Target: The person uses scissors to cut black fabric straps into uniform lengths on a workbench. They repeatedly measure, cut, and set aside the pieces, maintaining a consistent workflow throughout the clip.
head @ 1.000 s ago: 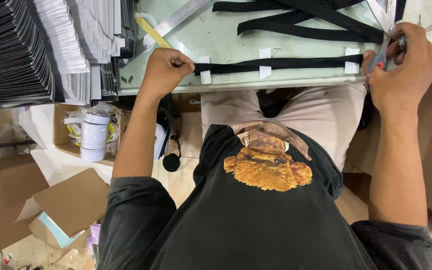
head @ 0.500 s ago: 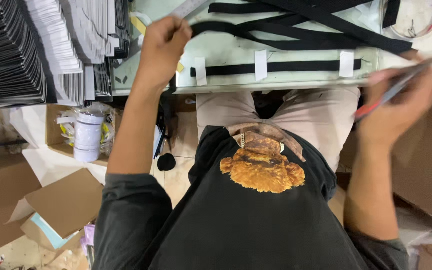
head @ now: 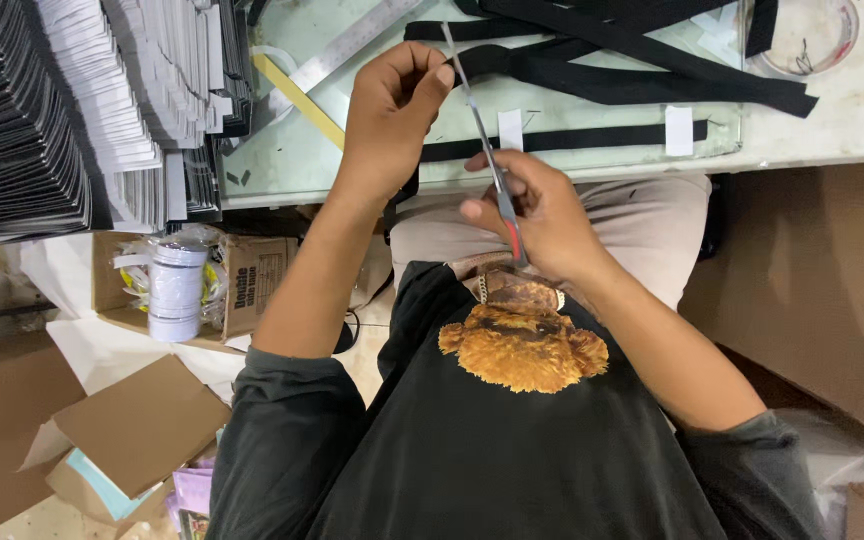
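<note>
My right hand (head: 537, 215) grips a pair of scissors (head: 487, 160) with red handles and long metal blades, held over the table's near edge with the blades pointing away from me. My left hand (head: 392, 100) has its fingers curled, and thumb and forefinger pinch the blades near their tip. Just beyond both hands, a black strap (head: 592, 137) lies flat on the glass table top (head: 282, 170), with white tape pieces (head: 679, 130) stuck across it. More black straps (head: 632, 60) lie piled farther back.
A metal ruler (head: 347, 45) and a yellow ruler (head: 297, 98) lie left of my hands. Stacks of black and white cards (head: 82, 110) fill the left. A clear tape roll (head: 807, 35) sits far right. Cardboard boxes (head: 137, 425) and a white roll (head: 174, 290) are on the floor.
My right hand brought the scissors from the strap's right end to the middle, in front of my chest. My left hand left the strap's left end and now pinches the blades.
</note>
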